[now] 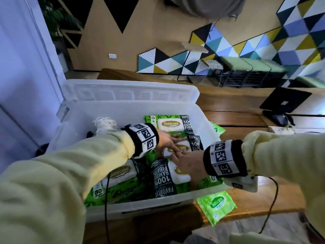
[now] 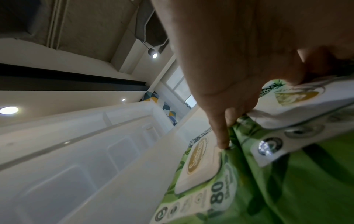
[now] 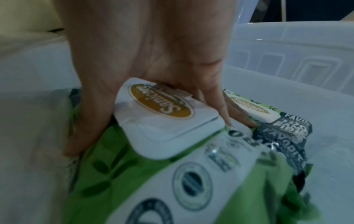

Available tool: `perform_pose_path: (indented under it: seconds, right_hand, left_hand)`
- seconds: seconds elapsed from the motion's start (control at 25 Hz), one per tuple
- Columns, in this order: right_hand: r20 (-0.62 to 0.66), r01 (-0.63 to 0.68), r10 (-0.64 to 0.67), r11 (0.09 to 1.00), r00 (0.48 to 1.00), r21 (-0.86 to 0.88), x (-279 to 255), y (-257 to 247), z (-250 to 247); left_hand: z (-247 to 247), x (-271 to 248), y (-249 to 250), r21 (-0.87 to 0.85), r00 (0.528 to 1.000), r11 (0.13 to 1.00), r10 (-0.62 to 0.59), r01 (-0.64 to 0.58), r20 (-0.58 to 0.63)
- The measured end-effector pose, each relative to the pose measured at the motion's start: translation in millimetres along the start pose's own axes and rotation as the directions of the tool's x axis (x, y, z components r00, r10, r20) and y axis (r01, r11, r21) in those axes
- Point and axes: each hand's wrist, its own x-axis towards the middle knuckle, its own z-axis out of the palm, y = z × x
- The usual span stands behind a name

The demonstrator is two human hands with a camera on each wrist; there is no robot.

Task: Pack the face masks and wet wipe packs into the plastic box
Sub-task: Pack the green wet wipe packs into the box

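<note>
A translucent plastic box (image 1: 140,206) stands on a wooden table and holds several green wet wipe packs with white lids. White face masks (image 1: 103,124) with loose ear loops lie in its far left corner. My left hand (image 1: 168,140) reaches in with straight fingers resting on the middle pack (image 1: 182,147); in the left wrist view its fingertips (image 2: 223,144) touch the seam between two packs. My right hand (image 1: 188,164) lies flat over the lid of the near pack (image 1: 165,178). In the right wrist view the lid (image 3: 162,121) sits under that palm, thumb down one side.
A small green wipe pack (image 1: 217,206) lies on the table (image 1: 237,118) in front of the box's right corner, and another (image 1: 217,128) is beside its right wall. The box lid (image 1: 123,90) stands behind it. A black device (image 1: 284,101) is at far right; a cable (image 1: 274,199) hangs over the edge.
</note>
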Motion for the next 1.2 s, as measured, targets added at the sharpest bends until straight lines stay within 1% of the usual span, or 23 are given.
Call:
perform_pose_path:
  seconds: [0.04, 0.08, 0.16, 0.24, 0.32, 0.44, 0.52, 0.64, 0.72, 0.8, 0.88, 0.92, 1.0, 1.08, 1.16, 1.2]
  right_hand:
    - [0.043, 0.0, -0.002, 1.0, 0.999, 0.031, 0, 0, -2]
    - [0.056, 0.009, -0.011, 0.999, 0.998, 0.051, -4, -3, -6]
    - [0.053, 0.066, -0.07, 0.995, 0.996, 0.072, -10, 1, -15]
    - [0.1, 0.092, -0.11, 0.982, 0.989, 0.165, -12, 13, -22]
    - [0.111, 0.084, -0.114, 0.966, 0.987, 0.243, -8, 27, -29]
    - [0.116, 0.101, -0.141, 0.951, 0.983, 0.293, 5, 40, -32]
    - [0.144, 0.1, -0.152, 0.943, 0.978, 0.316, 13, 41, -32]
    - [0.204, 0.094, -0.176, 0.928, 0.963, 0.36, 24, 43, -34]
    - [0.253, 0.062, -0.179, 0.909, 0.951, 0.412, 27, 46, -34]
    - [0.272, 0.032, -0.174, 0.888, 0.946, 0.459, 28, 48, -32]
    - [0.259, 0.028, -0.178, 0.869, 0.95, 0.494, 28, 48, -27]
    - [0.232, 0.04, -0.174, 0.872, 0.957, 0.487, 25, 48, -25]
    - [0.152, 0.053, -0.129, 0.904, 0.98, 0.425, 19, 44, -17]
    - [0.04, 0.076, -0.098, 0.925, 0.994, 0.372, 13, 39, -12]
    - [-0.064, 0.083, -0.066, 0.947, 0.996, 0.31, 6, 37, -9]
    - [-0.083, 0.059, -0.039, 0.968, 0.996, 0.245, 1, 41, -9]
  left_hand:
    - [1, 1, -1, -0.006, 1.0, 1.0, 0.009, -0.009, -0.002]
    - [1, 1, 1, -0.007, 1.0, 1.0, 0.009, -0.009, 0.012]
    - [3, 1, 2, -0.024, 1.0, 1.0, 0.002, -0.002, 0.012]
    - [0, -2, -1, -0.105, 1.0, 0.994, -0.012, 0.014, 0.02]
    - [-4, -6, 1, -0.187, 1.0, 0.982, -0.029, 0.029, 0.004]
    - [-6, -7, 6, -0.182, 0.999, 0.982, -0.046, 0.047, 0.011]
    - [-5, -5, 6, -0.193, 0.998, 0.98, -0.052, 0.055, 0.02]
    - [-9, -11, 2, -0.303, 0.997, 0.95, -0.072, 0.072, 0.01]
    - [-13, -15, 1, -0.36, 0.997, 0.93, -0.083, 0.08, 0.007]
    - [-12, -15, -3, -0.374, 0.997, 0.924, -0.081, 0.076, 0.001]
    - [-6, -10, -9, -0.356, 0.999, 0.934, -0.044, 0.039, -0.005]
    - [-4, -7, -10, -0.336, 0.999, 0.941, -0.04, 0.037, -0.004]
    - [-2, -4, -7, -0.282, 0.997, 0.957, -0.07, 0.07, 0.007]
    - [-5, -5, 1, -0.22, 0.993, 0.969, -0.117, 0.114, 0.001]
    - [-10, -13, 12, -0.192, 0.986, 0.97, -0.159, 0.146, -0.053]
    - [-10, -18, 17, -0.21, 0.98, 0.964, -0.182, 0.161, -0.081]
